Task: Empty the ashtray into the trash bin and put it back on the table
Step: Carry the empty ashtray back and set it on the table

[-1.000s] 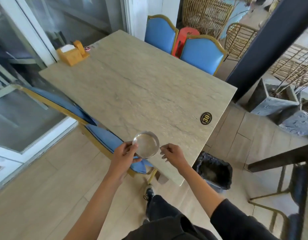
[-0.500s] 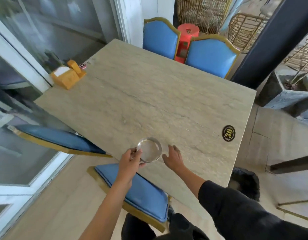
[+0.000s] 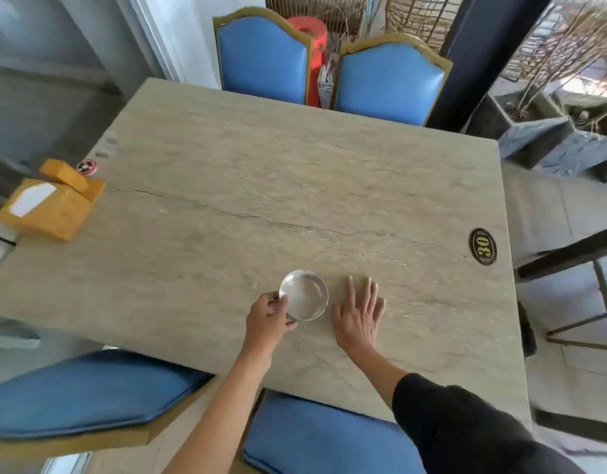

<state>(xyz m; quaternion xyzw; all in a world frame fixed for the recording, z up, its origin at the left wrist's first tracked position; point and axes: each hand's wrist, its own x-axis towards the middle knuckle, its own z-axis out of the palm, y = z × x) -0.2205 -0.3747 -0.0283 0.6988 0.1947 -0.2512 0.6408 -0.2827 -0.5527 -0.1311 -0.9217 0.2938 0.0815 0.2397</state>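
A round shiny metal ashtray [image 3: 305, 298] is low over or on the beige stone table [image 3: 261, 200], near its front edge; I cannot tell if it touches. Its bowl looks bare. My left hand [image 3: 268, 317] grips its left rim between thumb and fingers. My right hand [image 3: 359, 314] lies flat on the tabletop just right of the ashtray, fingers spread, holding nothing. The trash bin is out of view.
An orange tissue box [image 3: 47, 203] and a small red round item [image 3: 86, 166] sit at the table's left edge. A black oval "30" plate [image 3: 483, 247] marks the right side. Blue chairs [image 3: 387, 80] stand at the far and near sides. Grey planters [image 3: 551, 142] stand far right.
I have moved in over the table from beside the bin. My left hand brought the ashtray forward and down toward the tabletop; my right hand now rests flat beside it.
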